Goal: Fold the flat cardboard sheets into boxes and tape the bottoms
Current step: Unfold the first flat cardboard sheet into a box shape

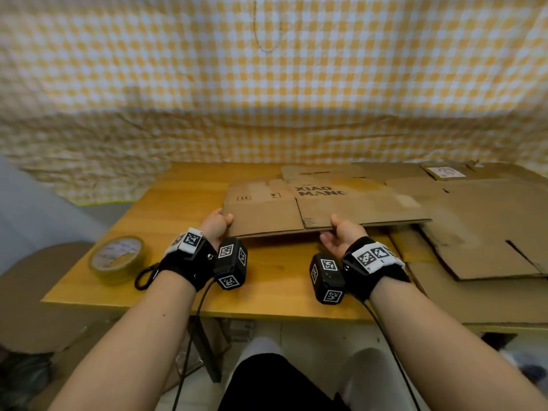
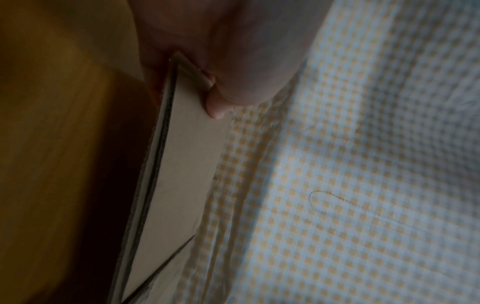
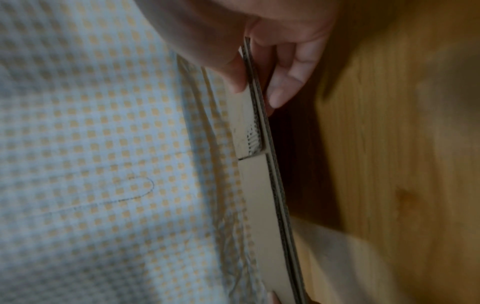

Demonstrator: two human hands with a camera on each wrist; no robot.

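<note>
A flattened brown cardboard box (image 1: pixel 320 207) printed "XIAO MANG" is held just above the wooden table (image 1: pixel 267 280) in the head view. My left hand (image 1: pixel 218 225) grips its near left corner, thumb on top. My right hand (image 1: pixel 341 231) pinches its near edge at the middle, thumb above and fingers beneath. The left wrist view shows my thumb (image 2: pixel 215 107) pressed on the cardboard (image 2: pixel 182 164). In the right wrist view the double-layered edge of the cardboard (image 3: pixel 262 185) sits between my thumb and fingers (image 3: pixel 283 90). A roll of clear packing tape (image 1: pixel 118 258) lies at the table's left.
More flat cardboard sheets (image 1: pixel 480 221) are stacked on the right of the table, one bearing a label (image 1: pixel 443 172). A yellow-and-white checked cloth (image 1: pixel 267 84) hangs behind the table. Cardboard pieces (image 1: pixel 38 292) lean at the lower left. My knees (image 1: pixel 284 378) are under the table edge.
</note>
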